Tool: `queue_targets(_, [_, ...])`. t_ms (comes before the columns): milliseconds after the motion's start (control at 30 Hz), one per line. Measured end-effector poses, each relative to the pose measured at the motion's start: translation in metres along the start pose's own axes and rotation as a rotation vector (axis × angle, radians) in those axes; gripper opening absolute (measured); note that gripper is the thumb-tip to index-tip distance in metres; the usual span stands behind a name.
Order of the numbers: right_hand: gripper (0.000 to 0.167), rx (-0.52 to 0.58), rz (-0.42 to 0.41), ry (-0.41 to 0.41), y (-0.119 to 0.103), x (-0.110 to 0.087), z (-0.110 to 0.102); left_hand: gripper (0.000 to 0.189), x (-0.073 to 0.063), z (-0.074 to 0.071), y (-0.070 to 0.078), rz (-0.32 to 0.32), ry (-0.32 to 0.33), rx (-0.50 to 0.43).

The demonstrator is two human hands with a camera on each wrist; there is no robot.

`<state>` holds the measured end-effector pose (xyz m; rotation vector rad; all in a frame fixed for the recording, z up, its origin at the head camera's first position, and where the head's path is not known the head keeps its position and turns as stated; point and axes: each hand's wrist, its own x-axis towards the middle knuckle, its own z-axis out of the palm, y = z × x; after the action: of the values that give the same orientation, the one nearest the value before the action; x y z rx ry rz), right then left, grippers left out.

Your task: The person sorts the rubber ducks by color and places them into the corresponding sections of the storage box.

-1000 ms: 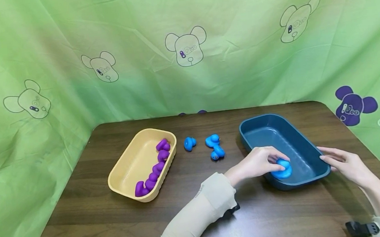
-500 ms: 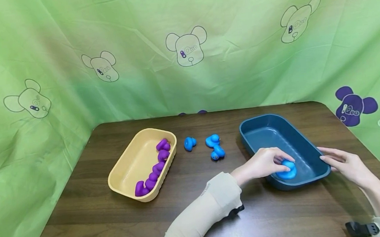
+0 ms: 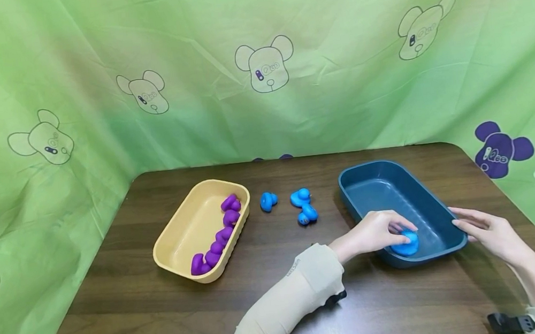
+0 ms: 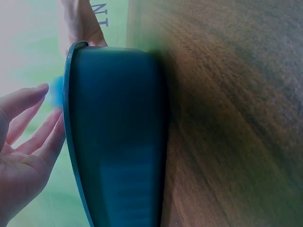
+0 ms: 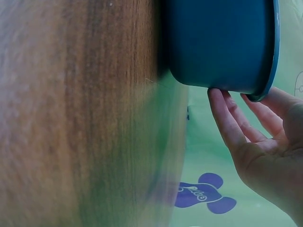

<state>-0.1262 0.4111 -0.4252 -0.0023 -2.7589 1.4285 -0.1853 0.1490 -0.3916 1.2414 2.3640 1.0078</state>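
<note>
My left hand (image 3: 375,231) reaches over the near left side of a dark blue plastic bin (image 3: 381,191) and pinches a blue rubber duck (image 3: 406,245) inside it. Fingers and thumb cover the duck's upper part. In the left wrist view the bin's outer wall (image 4: 118,123) hides most of the duck, and only a blurred blue bit shows between the fingertips. At the bin's near right corner, my right hand (image 3: 489,234) grips the rim. The right wrist view shows its fingers (image 5: 225,113) against the outer wall, with the thumb over the rim.
Left of the bin, a loose blue duck (image 3: 267,202) and two more touching blue ducks (image 3: 304,206) lie on the brown wooden table (image 3: 156,317). Farther left, a yellow bin (image 3: 178,240) holds several purple ducks (image 3: 217,244) along its right wall. A green curtain (image 3: 196,131) hangs behind.
My left hand has moved a little to the right inside the dark blue bin, carrying the duck along. The right hand keeps its grip on the rim.
</note>
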Motion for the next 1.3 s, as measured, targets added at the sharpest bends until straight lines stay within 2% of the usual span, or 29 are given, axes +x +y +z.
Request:
queue_targets(100, [0.034, 0.013, -0.002, 0.005, -0.003, 0.000, 0.000, 0.026, 0.000, 0.000, -0.001, -0.002, 0.008, -0.029])
queue_targets(300, [0.037, 0.008, -0.015, 0.007, 0.021, 0.006, -0.003, 0.025, -0.007, -0.006, -0.003, 0.024, 0.047, -0.055])
queue_targets(367, [0.037, 0.004, -0.015, 0.008, 0.023, 0.006, -0.003, 0.026, -0.011, -0.008, -0.003, 0.031, 0.054, -0.061])
queue_targets(667, [0.039, 0.002, 0.028, 0.017, 0.031, 0.008, -0.004, 0.027, -0.032, -0.024, -0.003, 0.042, 0.024, -0.098])
queue_targets(833, [0.035, 0.028, 0.003, 0.003, 0.016, 0.004, -0.003, 0.026, -0.044, -0.032, -0.007, 0.064, 0.006, -0.111])
queue_targets(1000, [0.033, 0.070, -0.008, -0.014, -0.003, -0.001, -0.002, 0.023, -0.055, -0.036, -0.012, 0.083, 0.041, -0.078])
queue_targets(1167, [0.033, 0.080, -0.019, -0.013, -0.007, -0.002, -0.002, 0.023, -0.065, -0.038, -0.018, 0.101, 0.075, -0.027])
queue_targets(1300, [0.033, 0.076, -0.023, -0.010, -0.005, -0.002, -0.001, 0.025, -0.074, -0.041, -0.023, 0.109, 0.074, 0.018])
